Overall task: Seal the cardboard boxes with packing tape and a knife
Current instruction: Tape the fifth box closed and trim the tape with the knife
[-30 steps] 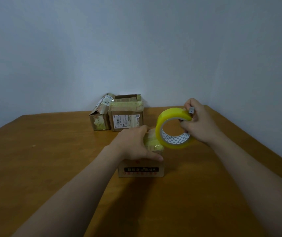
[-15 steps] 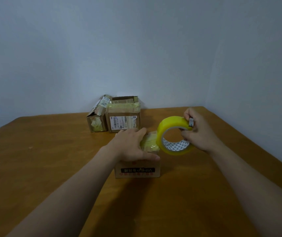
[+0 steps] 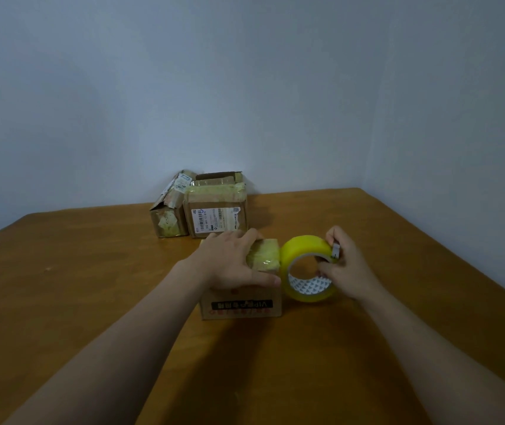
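The left hand (image 3: 232, 262) presses flat on the box (image 3: 242, 308), which looks light and easily shoved. Right of the box, the right hand (image 3: 347, 271) grips the tape roll (image 3: 303, 250) through its stiff core.

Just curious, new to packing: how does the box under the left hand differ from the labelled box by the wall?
The near box has the left hand resting on it and the tape roll beside it; the labelled box stands untouched. The near box's front bears a black printed strip, the labelled box's a white shipping label. Both are brown cardboard with yellowish tape on top.
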